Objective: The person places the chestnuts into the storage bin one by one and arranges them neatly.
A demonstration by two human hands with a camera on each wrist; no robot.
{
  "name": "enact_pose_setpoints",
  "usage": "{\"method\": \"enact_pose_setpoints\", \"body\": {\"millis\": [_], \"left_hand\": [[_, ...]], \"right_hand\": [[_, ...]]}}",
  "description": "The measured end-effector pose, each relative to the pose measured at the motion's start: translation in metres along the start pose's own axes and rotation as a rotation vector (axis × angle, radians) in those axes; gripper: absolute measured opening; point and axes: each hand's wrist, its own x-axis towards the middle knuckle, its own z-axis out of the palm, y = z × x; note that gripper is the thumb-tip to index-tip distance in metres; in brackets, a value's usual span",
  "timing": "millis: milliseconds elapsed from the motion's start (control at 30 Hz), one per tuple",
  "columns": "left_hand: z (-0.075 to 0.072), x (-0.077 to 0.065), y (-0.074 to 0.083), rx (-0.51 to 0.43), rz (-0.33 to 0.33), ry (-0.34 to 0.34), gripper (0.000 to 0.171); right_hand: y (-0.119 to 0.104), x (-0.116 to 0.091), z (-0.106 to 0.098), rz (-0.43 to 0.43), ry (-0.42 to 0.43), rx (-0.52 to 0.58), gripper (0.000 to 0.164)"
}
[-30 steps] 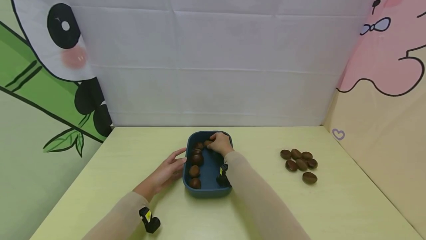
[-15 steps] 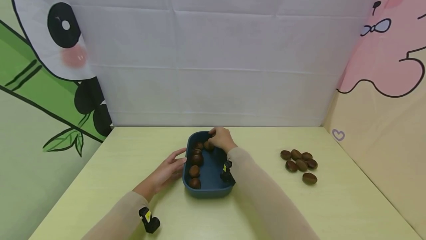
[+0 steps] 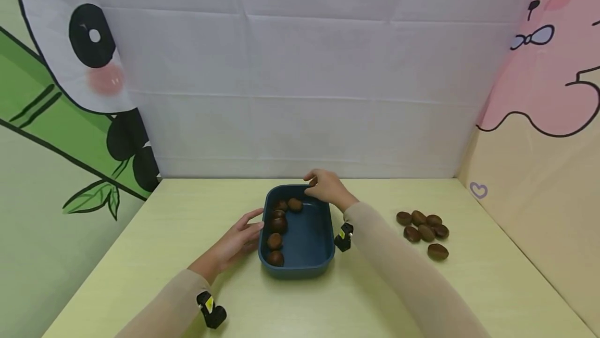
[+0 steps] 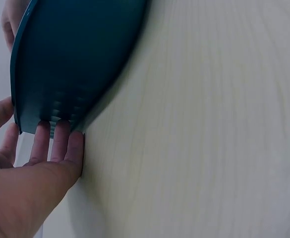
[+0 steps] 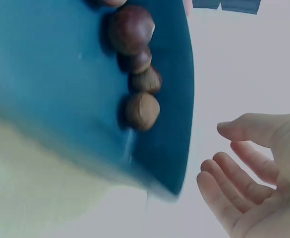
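Observation:
A blue rectangular bin [image 3: 307, 241] stands on the table, with several brown chestnuts [image 3: 278, 225] in a line along its left wall and one chestnut [image 3: 295, 204] at its far end. My left hand [image 3: 236, 241] touches the bin's left outer side; the left wrist view shows its straight fingers [image 4: 61, 141] against the bin wall [image 4: 70, 59]. Just above the far right corner hovers my right hand [image 3: 327, 188]. Seen from the right wrist, that hand [image 5: 256, 173] has loosely bent fingers, nothing between them, and is apart from the bin [image 5: 169, 129].
Several loose chestnuts [image 3: 425, 232] lie in a cluster on the table's right side, one of them [image 3: 438, 251] nearer the front. A white cloth wall [image 3: 304, 93] rises behind the pale yellow table [image 3: 197, 208], with painted panels at both sides.
The right hand has let go of the chestnut at the bin's far end, then risen and moved right, off it. The left hand has stayed against the bin.

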Motion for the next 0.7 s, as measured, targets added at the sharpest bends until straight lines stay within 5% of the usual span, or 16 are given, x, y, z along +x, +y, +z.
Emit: {"method": "enact_pose_setpoints", "body": {"millis": [367,700], "left_hand": [[0.0,-0.001,0.002,0.01,-0.006,0.001,0.062],[0.0,-0.001,0.001,0.009,-0.004,-0.004,0.061]], "right_hand": [[0.042,-0.041,-0.047,-0.075,-0.006,-0.099,0.03],[0.099,-0.094,-0.082,0.029,-0.031,-0.105,0.03]]}}
